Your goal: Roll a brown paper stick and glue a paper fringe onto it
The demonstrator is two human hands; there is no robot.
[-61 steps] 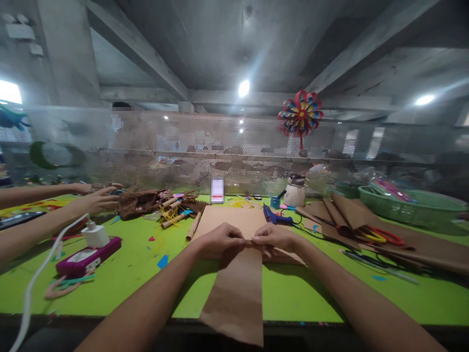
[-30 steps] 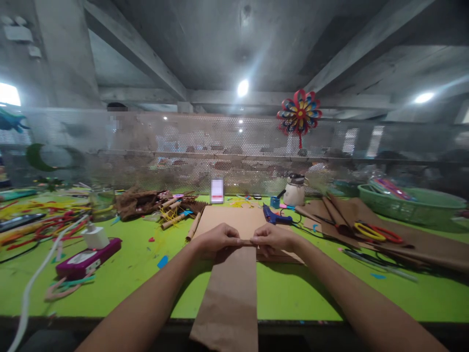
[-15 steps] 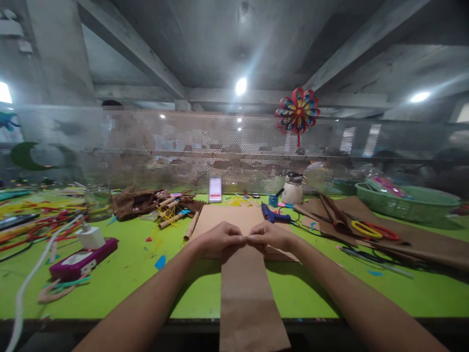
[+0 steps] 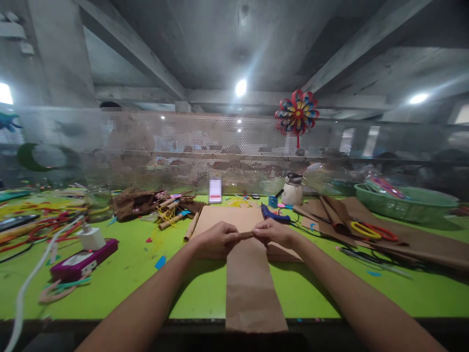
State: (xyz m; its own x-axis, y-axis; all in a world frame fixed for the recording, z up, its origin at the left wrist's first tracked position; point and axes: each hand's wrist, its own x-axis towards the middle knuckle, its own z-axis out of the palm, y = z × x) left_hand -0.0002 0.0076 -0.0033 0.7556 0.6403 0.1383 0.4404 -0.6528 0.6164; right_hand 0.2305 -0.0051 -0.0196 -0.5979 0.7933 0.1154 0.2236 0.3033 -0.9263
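A long strip of brown paper [image 4: 251, 283] runs from my hands down over the near edge of the green table [image 4: 124, 274]. My left hand [image 4: 216, 238] and my right hand [image 4: 273, 231] both pinch its far end, fingertips almost meeting, where the paper is folded into a narrow pleat. Under the hands lies a flat brown paper sheet [image 4: 229, 216] on a stack of cardboard.
A blue glue gun [image 4: 273, 215] lies just beyond my right hand. Red and yellow scissors [image 4: 373, 231] rest on brown paper at the right, near a green basket [image 4: 406, 204]. A purple phone with a white charger [image 4: 84, 256] sits left. Paper rolls and scraps [image 4: 172, 210] lie behind.
The hanging end of the strip swung from left to right and now hangs straighter. My hands stayed pinched on its far end. Another person's arms at the left have gone from view.
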